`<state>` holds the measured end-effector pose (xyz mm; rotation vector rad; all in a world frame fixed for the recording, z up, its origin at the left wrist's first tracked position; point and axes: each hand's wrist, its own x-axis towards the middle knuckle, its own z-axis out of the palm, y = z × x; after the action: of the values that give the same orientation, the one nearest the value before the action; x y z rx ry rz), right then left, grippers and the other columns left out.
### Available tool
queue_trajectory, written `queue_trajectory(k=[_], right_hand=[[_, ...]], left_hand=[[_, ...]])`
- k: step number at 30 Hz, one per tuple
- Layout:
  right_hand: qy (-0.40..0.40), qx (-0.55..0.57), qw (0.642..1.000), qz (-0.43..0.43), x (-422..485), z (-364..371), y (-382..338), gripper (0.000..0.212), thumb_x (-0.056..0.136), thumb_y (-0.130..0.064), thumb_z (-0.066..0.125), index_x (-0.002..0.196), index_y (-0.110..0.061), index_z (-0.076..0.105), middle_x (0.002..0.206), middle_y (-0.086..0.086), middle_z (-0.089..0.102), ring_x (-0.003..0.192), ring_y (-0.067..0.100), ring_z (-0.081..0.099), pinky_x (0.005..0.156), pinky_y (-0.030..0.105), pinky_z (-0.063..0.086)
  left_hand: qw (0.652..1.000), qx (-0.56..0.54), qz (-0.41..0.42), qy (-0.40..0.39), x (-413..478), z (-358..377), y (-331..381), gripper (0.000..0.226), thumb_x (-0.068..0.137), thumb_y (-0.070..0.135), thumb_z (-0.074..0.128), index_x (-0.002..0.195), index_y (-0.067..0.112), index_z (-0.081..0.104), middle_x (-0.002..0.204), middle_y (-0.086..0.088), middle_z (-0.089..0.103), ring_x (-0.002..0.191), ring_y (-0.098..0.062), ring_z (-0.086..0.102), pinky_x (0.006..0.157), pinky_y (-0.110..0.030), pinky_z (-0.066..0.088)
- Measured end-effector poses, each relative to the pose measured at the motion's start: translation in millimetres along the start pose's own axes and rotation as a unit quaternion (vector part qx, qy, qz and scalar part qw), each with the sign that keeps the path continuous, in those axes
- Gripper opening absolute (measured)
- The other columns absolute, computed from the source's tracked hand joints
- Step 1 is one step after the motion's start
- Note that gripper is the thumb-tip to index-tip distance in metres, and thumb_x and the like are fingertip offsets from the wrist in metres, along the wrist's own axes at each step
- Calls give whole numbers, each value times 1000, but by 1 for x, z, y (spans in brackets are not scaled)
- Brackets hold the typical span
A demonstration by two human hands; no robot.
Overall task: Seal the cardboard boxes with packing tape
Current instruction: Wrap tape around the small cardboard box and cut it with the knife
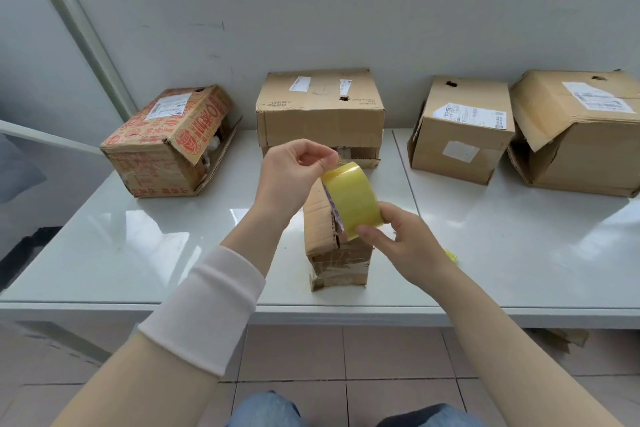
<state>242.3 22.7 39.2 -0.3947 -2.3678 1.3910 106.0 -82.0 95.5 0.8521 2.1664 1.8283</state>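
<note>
white table: a glossy white table (138, 246) runs along a pale wall under a window ledge; a seam splits it right of centre; tiled floor shows below its front edge
back edge: four boxes line it, i judge staged out of the way while i work up front; a red-printed box (166, 142) at the back left corner lies tipped with an end flap open; a wide brown box (320, 107) sits mid back edge; a labelled box (460, 128) stands right of the seam; a torn box (578, 132) at the back right corner gapes along its front
front edge: a small box (329, 253) stands on end near the front edge, centre, old tape across its near face; i judge it is next to seal, set close so the strip can drop straight on
tape roll: yellow tape roll (351, 199) is held in the air just above the small box
right hand: my right hand (405, 239) is closed around the roll's lower rim, steadying it
left hand: my left hand (294, 166) pinches at the roll's top edge, thumb and fingers closed narrow; i judge it is lifting the free end; whether any tape is peeled i cannot tell
yellow scrap: something yellow (452, 256) peeks out behind my right wrist; unclear what
</note>
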Motion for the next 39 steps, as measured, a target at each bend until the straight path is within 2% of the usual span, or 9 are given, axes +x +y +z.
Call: queue_trajectory(k=[4, 8, 16, 20, 25, 31, 34, 37, 39], right_hand=[[19, 32, 999, -21, -1, 0, -14, 5, 87, -24, 61, 91, -23, 63, 85, -1, 67, 84, 16, 56, 72, 20, 43], [42, 35, 998, -44, 7, -2, -32, 36, 82, -41, 56, 90, -7, 65, 84, 14, 67, 79, 23, 56, 73, 32, 45], [59, 98, 993, -13, 14, 2, -46, 20, 91, -28, 53, 86, -11, 62, 71, -6, 63, 57, -6, 59, 52, 6, 41], [65, 91, 994, 0, 14, 0, -47, 26, 89, -33, 53, 91, -9, 64, 80, 2, 68, 66, 0, 64, 60, 12, 49], [-60, -4, 998, -19, 4, -2, -42, 10, 89, -22, 59, 98, -24, 58, 91, -8, 66, 85, 10, 62, 80, 23, 50], [36, 19, 999, -30, 0, -2, -42, 28, 93, -25, 51, 91, 1, 63, 80, 19, 61, 72, 26, 50, 66, 32, 43], [64, 52, 997, 9, 0, -1, -48, 39, 93, -35, 44, 85, -3, 64, 70, 11, 56, 64, 14, 46, 56, 18, 37], [34, 108, 993, 18, -4, -3, -52, 48, 81, -48, 41, 89, -5, 63, 77, 15, 59, 70, 13, 49, 64, 23, 40], [-19, 117, 993, 20, -11, -2, -52, 31, 78, -46, 49, 91, -21, 63, 80, 3, 64, 73, 12, 55, 68, 25, 47]], left_hand=[[997, 39, 63, -2, 8, -10, 13, 12, 79, 11, 75, 74, 21, 71, 70, 9, 69, 65, 0, 61, 72, -16, 53], [998, -2, 62, 18, 19, -15, 23, 16, 78, 11, 76, 70, 24, 71, 67, 12, 70, 70, -5, 65, 80, -27, 55], [998, -43, 29, 39, 27, -19, 35, 14, 77, 13, 77, 70, 23, 70, 73, -2, 68, 72, -12, 59, 74, -30, 53], [998, -33, 42, 24, 34, -22, 40, 14, 79, 15, 76, 70, 25, 71, 63, 9, 67, 69, -10, 60, 72, -26, 55], [999, -48, 10, -9, 41, -27, 40, 6, 80, 16, 74, 76, 19, 70, 59, 10, 66, 58, -3, 61, 63, -18, 55], [996, -4, 90, 2, 48, -34, 63, 11, 80, 10, 74, 75, 19, 69, 53, 12, 64, 50, 0, 57, 59, -14, 51], [994, -12, 112, -8, 52, -36, 82, 10, 82, 10, 72, 77, 18, 69, 55, 11, 64, 50, 1, 57, 55, -11, 48], [996, -10, 92, -9, 57, -38, 81, 6, 83, 14, 71, 79, 18, 68, 67, 4, 64, 53, 1, 59, 55, -11, 50], [997, -3, 67, -25, 62, -38, 71, 6, 82, 16, 72, 78, 19, 68, 70, 3, 65, 55, 1, 59, 56, -13, 51]])
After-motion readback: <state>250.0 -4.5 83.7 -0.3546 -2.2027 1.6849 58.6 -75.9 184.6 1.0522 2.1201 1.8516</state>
